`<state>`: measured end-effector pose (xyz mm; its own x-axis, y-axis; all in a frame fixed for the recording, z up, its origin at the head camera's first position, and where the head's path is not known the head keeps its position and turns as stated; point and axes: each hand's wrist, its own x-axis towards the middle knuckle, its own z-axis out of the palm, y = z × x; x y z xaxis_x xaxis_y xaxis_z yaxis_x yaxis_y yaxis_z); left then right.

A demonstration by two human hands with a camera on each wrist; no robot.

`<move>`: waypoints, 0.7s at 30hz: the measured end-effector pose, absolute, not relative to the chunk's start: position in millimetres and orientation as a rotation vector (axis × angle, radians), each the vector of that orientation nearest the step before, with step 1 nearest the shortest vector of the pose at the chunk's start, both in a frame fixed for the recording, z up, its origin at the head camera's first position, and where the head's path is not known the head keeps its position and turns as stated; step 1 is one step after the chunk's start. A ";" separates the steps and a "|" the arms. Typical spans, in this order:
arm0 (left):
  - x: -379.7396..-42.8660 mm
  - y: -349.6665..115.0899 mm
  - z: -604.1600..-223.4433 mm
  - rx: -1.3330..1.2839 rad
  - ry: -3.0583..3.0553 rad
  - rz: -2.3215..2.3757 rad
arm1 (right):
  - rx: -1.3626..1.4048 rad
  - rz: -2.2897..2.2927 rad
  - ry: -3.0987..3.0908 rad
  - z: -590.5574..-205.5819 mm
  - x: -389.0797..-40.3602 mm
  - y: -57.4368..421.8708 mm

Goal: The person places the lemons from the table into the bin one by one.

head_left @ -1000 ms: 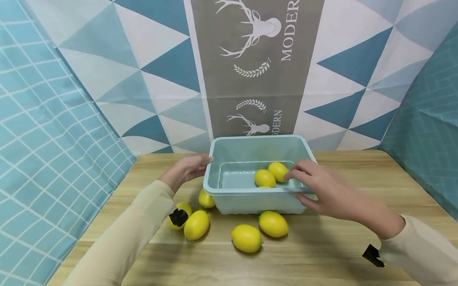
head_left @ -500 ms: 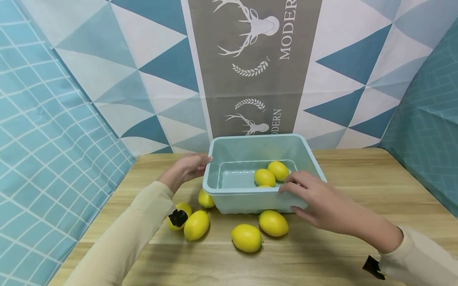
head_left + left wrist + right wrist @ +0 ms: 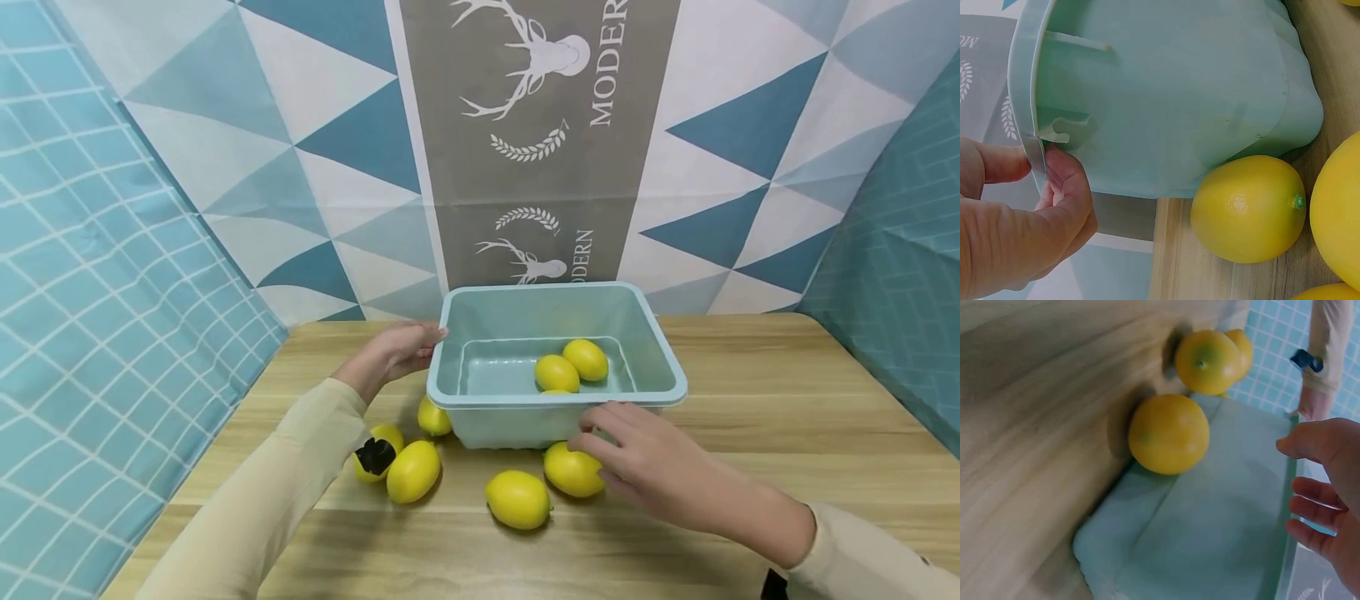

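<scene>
A pale blue-green plastic bin [image 3: 510,425] stands on the table. My left hand [image 3: 393,350] pinches the rim at its left end; in the left wrist view, thumb and index finger of that hand [image 3: 1041,225] close on the lip. Several lemons, one a yellow lemon [image 3: 557,373], lie inside towards the right, one mostly hidden by the front wall. In front of the bin, my right hand [image 3: 645,458] hangs with loosely bent fingers, holding nothing. It overlaps the right edge of a lemon [image 3: 572,471] by the front wall. In the right wrist view, thumb and fingers [image 3: 1313,503] are spread apart.
Another lemon [image 3: 517,500] lies nearer the front. More lemons rest left of the bin: one lemon [image 3: 414,472], a second lemon [image 3: 433,417] against the bin's corner, and a third lemon [image 3: 388,437] partly behind the left wrist's black strap piece. A patterned cloth backdrop [image 3: 360,167] rises behind.
My right hand has come out from over the bin, back across its front rim, and down towards the lemon in front. The left hand has kept its grip on the rim.
</scene>
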<state>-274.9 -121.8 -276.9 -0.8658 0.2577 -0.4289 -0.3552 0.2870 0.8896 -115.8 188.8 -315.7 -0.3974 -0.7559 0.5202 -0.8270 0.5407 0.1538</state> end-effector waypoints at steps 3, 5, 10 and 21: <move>-275.4 -120.8 -276.5 -0.086 2.062 1.619 | 1.297 0.108 -2.259 -320.2 -116.2 186.0; -275.4 -120.4 -276.6 -0.089 2.060 1.623 | 1.314 0.072 -2.277 -322.9 -117.6 184.6; -276.1 -119.8 -276.8 -0.087 2.060 1.627 | 1.340 -0.006 -2.336 -331.3 -123.6 180.1; -276.2 -120.0 -277.7 -0.073 2.056 1.623 | 1.341 -0.086 -2.563 -345.9 -127.8 171.0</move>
